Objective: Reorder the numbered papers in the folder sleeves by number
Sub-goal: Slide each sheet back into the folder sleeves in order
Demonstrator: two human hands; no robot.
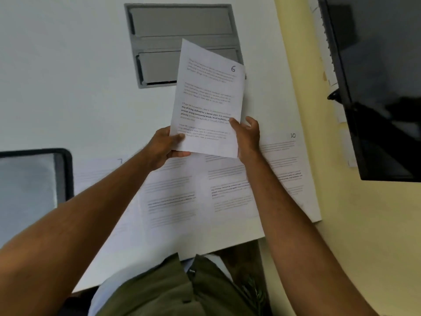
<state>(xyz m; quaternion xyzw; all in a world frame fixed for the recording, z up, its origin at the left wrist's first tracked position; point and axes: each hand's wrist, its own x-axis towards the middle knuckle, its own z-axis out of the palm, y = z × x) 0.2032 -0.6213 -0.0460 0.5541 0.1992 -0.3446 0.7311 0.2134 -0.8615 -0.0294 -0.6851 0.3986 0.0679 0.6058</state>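
A printed sheet numbered 6 (208,99) is held up above the white table, tilted a little to the right. My left hand (165,145) pinches its lower left corner and my right hand (247,135) grips its lower right edge. Beneath it several printed sheets lie side by side on the table: one numbered 7 (98,172) at the left, one numbered 10 (284,160) at the right, and two (200,197) between them whose numbers are hidden by the hands. The dark folder with clear sleeves (34,179) lies at the left edge.
A grey cable hatch (159,42) is set into the white table (68,87) behind the held sheet. A black monitor (382,87) stands at the right against a yellow wall. The table's front edge runs just before my body.
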